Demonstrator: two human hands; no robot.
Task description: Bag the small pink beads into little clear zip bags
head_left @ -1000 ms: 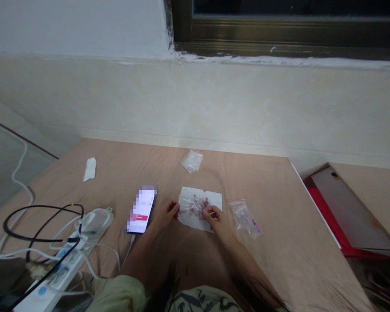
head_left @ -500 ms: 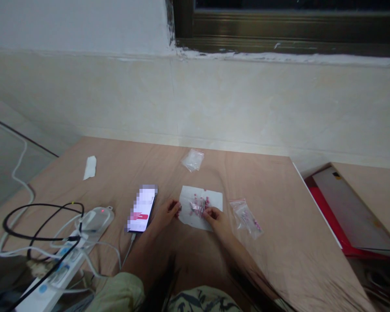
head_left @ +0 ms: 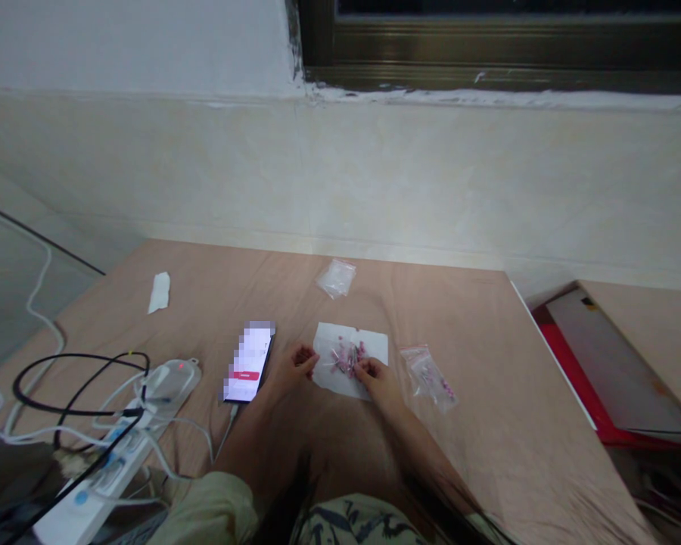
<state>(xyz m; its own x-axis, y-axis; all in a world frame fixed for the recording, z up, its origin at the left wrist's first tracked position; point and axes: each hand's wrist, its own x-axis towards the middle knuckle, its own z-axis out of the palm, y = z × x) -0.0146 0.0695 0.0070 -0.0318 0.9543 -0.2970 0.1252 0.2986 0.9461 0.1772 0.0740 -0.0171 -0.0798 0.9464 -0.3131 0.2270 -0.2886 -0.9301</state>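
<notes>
Left grip (head_left: 297, 365), right grip (head_left: 379, 377): can't tell if clamped. Pink beads (head_left: 341, 359) between them: pinch lightly, hold paper (head_left: 377, 345) flat.

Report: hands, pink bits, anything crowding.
Left hand by left edge of white paper. Right hand at pink bits on it. Grips unclear. Phone close beside left hand.

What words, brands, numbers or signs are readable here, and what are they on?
No text can be read.
Phone: screen partly pixelated; any lettering on its red bar is too small to read.
Power strip: blue marks, too blurred to read.
White paper: no legible writing.
</notes>
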